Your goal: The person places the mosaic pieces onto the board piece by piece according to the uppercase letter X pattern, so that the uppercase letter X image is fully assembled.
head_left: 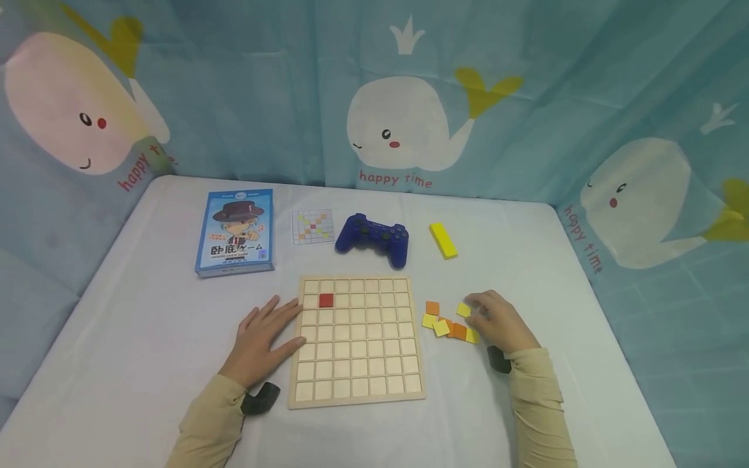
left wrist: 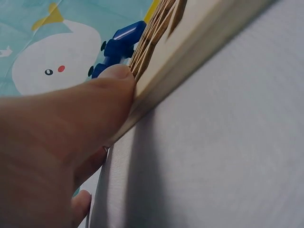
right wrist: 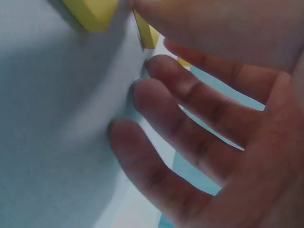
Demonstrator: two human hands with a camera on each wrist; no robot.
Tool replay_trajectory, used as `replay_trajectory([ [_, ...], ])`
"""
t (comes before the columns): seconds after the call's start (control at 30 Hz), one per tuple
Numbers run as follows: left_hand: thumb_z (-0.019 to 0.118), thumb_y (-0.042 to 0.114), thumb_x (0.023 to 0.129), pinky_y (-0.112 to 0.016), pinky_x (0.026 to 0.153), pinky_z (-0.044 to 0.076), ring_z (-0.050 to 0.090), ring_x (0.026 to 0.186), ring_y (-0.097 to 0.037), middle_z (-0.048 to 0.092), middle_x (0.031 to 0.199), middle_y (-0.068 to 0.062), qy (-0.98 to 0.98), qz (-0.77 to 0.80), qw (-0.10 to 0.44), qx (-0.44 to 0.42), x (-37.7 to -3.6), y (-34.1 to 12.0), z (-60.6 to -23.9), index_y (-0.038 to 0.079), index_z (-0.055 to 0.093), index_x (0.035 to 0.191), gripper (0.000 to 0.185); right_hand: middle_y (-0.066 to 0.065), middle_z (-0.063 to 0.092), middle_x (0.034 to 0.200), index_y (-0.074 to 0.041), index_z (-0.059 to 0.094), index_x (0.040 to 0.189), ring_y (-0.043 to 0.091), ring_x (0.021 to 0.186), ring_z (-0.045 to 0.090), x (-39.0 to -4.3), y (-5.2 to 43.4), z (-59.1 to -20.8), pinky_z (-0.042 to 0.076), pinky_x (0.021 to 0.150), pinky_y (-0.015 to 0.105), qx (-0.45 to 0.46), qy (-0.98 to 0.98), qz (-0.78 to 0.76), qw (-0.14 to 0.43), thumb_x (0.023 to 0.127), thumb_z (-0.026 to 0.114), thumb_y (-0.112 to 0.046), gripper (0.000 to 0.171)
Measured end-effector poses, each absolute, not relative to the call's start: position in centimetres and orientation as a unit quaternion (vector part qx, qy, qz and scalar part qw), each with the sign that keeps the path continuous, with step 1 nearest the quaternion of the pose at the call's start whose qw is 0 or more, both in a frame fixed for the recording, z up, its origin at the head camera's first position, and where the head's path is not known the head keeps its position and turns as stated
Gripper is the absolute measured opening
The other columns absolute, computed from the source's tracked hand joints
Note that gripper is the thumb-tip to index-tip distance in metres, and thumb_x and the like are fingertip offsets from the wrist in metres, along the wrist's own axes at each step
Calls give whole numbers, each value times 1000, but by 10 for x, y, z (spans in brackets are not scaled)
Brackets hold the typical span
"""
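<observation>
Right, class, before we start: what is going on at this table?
A person sits at a white table with a wooden grid board. The left hand lies flat against the board's left edge. The right hand reaches into a small pile of yellow and orange tiles beside the board and touches a yellow one. One red tile sits in the board. A pattern card, blue game controller, yellow block and card-game box lie behind.

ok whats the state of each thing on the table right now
wooden grid board: flat, one red tile in it, other cells empty
loose tiles: piled beside the board
left hand: flat, pressing the board's edge
right hand: fingers on the loose tiles
game controller: untouched
card box: lying flat
</observation>
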State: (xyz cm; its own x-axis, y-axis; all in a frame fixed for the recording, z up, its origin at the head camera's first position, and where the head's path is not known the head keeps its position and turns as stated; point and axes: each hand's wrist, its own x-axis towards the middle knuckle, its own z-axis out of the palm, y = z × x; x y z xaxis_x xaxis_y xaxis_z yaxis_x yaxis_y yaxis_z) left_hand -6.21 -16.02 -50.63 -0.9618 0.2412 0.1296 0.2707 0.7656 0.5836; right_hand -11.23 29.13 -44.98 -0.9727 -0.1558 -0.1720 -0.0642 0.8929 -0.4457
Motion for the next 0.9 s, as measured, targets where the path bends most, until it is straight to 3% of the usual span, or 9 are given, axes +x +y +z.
replay_trajectory([
  [0.27, 68, 40, 86, -58, 113, 14, 27, 142, -35, 47, 146, -4, -940, -309, 34, -139, -63, -158, -505, 18, 52, 138, 59, 6, 61, 110, -8, 64, 117, 23, 96, 57, -113, 290, -455, 54, 81, 42, -72, 969, -220, 88, 89, 67, -12, 29],
  [0.67, 68, 38, 87, -59, 113, 14, 28, 141, -36, 47, 146, -5, -939, -312, 37, -137, -60, -159, -500, 17, 52, 138, 58, 9, 59, 105, -1, 62, 116, 22, 93, 60, -130, 272, -447, 55, 82, 39, -182, 955, -234, 33, 88, 68, -6, 29],
  [0.9, 68, 40, 87, -58, 113, 15, 28, 141, -34, 47, 146, -3, -938, -314, 36, -140, -60, -159, -503, 18, 52, 138, 58, 6, 59, 106, -3, 64, 114, 23, 96, 60, -141, 237, -431, 55, 83, 38, -242, 935, -252, 53, 88, 67, -4, 26],
])
